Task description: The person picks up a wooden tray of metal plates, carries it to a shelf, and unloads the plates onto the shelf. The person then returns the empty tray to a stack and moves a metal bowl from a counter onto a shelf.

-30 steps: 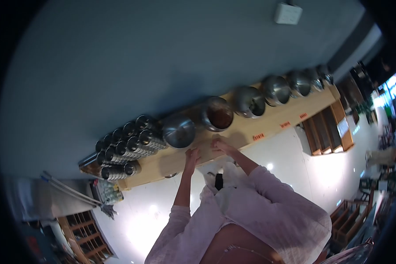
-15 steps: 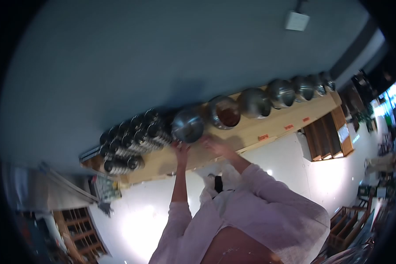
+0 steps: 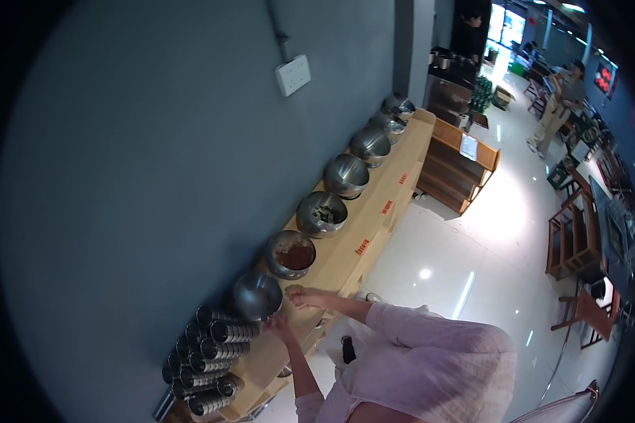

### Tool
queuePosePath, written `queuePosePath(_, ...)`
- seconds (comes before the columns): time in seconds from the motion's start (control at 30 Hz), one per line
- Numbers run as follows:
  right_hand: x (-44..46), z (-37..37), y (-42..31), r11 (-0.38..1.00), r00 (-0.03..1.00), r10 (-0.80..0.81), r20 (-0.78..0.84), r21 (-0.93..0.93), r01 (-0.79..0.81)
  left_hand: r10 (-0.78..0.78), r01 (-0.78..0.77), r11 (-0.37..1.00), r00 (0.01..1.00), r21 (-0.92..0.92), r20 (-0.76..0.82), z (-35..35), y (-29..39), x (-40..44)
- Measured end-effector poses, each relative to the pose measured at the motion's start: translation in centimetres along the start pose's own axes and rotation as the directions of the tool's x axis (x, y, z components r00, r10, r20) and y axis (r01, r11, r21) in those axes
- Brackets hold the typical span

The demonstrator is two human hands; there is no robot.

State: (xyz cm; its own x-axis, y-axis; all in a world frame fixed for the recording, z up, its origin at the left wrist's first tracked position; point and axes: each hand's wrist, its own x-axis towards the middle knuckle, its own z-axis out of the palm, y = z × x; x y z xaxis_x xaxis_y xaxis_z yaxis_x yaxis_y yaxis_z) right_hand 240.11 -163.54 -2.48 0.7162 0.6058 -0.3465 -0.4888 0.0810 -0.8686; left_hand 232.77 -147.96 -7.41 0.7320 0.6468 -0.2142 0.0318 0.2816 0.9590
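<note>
A steel bowl [image 3: 258,296] stands at the near end of the row on the wooden counter, with something dark at its bottom that I cannot make out. My left hand [image 3: 278,327] is at its near rim, fingers curled against the edge. Just to the right of the same bowl is my right hand [image 3: 305,297], fingers stretched toward it with a small gap. Beyond it sits a bowl of reddish-brown contents [image 3: 293,256], then a bowl with green and pale pieces [image 3: 322,213].
Stacked metal cups [image 3: 212,363] lie beside the bowl at left. More steel bowls [image 3: 347,175] continue along the wooden counter [image 3: 342,247]. A wooden shelf unit [image 3: 458,166] stands past its far end. A person [image 3: 561,106] stands farther back, and the wall carries a socket [image 3: 293,75].
My view has swung to the right, so the counter now runs diagonally and more of the room shows. Both hands remain by the same bowl.
</note>
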Motion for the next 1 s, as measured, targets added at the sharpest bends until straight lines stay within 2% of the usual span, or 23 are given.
queuePosePath(0.03,-0.5,-0.4,0.3,1.0,1.0,-0.027,0.01,0.009,0.027,-0.002,0.002,1.0,1.0,0.0,0.028,-0.9,-2.4,0.9)
queuePosePath(0.07,-0.8,-0.6,0.9,0.998,0.998,-0.054,0.018,0.02,0.053,-0.132,0.153,0.96,0.986,-0.236,0.102,-1.9,-5.9,2.4)
queuePosePath(0.1,-0.7,-0.8,1.5,0.999,0.999,0.011,-0.053,0.035,-0.009,-0.192,0.239,0.91,0.967,-0.34,0.166,-1.4,-6.6,2.5)
queuePosePath(0.13,-0.7,-1.5,2.0,0.999,0.997,0.0,-0.078,0.042,0.003,-0.25,0.328,0.841,0.941,-0.429,0.229,-0.8,-7.4,2.5)
queuePosePath(0.17,-1.4,-1.7,2.0,1.0,0.992,-0.004,-0.126,0.028,0.007,-0.129,0.181,0.964,0.959,-0.196,0.252,0.7,-6.3,0.2)
queuePosePath(0.2,-2.0,-2.0,2.2,1.0,0.985,-0.006,-0.172,0.016,0.009,-0.009,-0.004,0.999,0.952,0.042,0.305,2.1,-4.7,-2.0)
queuePosePath(0.3,-3.3,-3.4,2.3,1.0,0.964,-0.007,-0.266,-0.012,0.004,-0.052,-0.007,0.991,0.9,0.134,0.433,5.2,-1.8,-4.8)
queuePosePath(0.33,-3.8,-3.7,2.5,1.0,0.96,-0.009,-0.281,-0.002,0.009,-0.059,-0.006,0.99,0.892,0.142,0.448,6.0,-1.6,-5.3)
queuePosePath(0.4,-5.0,-4.4,2.2,0.987,0.92,-0.154,-0.361,-0.1,0.126,0.057,-0.161,0.971,0.871,0.174,0.487,7.6,-1.3,-6.3)
queuePosePath(0.43,-5.6,-4.7,1.7,0.986,0.915,-0.162,-0.371,-0.097,0.135,0.059,-0.166,0.971,0.864,0.173,0.5,8.3,-1.2,-6.5)
queuePosePath(0.5,-7.1,-5.3,0.7,0.984,0.897,-0.156,-0.413,-0.139,0.107,0.091,-0.294,0.92,0.804,0.259,0.588,9.7,-0.9,-7.0)
queuePosePath(0.53,-7.8,-5.7,0.1,0.983,0.894,-0.165,-0.417,-0.139,0.117,0.096,-0.301,0.919,0.798,0.256,0.595,10.3,-0.8,-7.2)
queuePosePath(0.6,-9.2,-6.6,-0.6,0.967,0.883,-0.183,-0.433,-0.244,0.08,0.119,-0.449,0.83,0.723,0.331,0.681,11.5,-0.3,-8.0)
queuePosePath(0.73,-11.3,-9.3,-0.2,0.971,0.852,-0.236,-0.466,-0.155,0.185,0.166,-0.51,0.805,0.684,0.303,0.711,13.9,-0.4,-10.6)
queuePosePath(0.8,-12.5,-11.1,0.6,0.959,0.845,-0.275,-0.458,-0.192,0.208,0.278,-0.602,0.762,0.635,0.237,0.721,15.3,-1.3,-11.9)
queuePosePath(0.83,-13.2,-12.0,0.8,0.967,0.855,-0.253,-0.452,-0.113,0.227,0.27,-0.641,0.711,0.629,0.289,0.729,16.2,-0.1,-13.7)
queuePosePath(0.93,-18.0,-14.7,0.9,0.974,0.857,-0.228,-0.462,-0.112,0.199,0.221,-0.602,0.746,0.627,0.285,0.747,18.8,-1.3,-16.9)
queuePosePath(1.0,-20.7,-17.1,1.9,0.964,0.846,-0.257,-0.467,-0.067,0.255,0.186,-0.576,0.763,0.632,0.295,0.753,20.4,-1.8,-19.9)
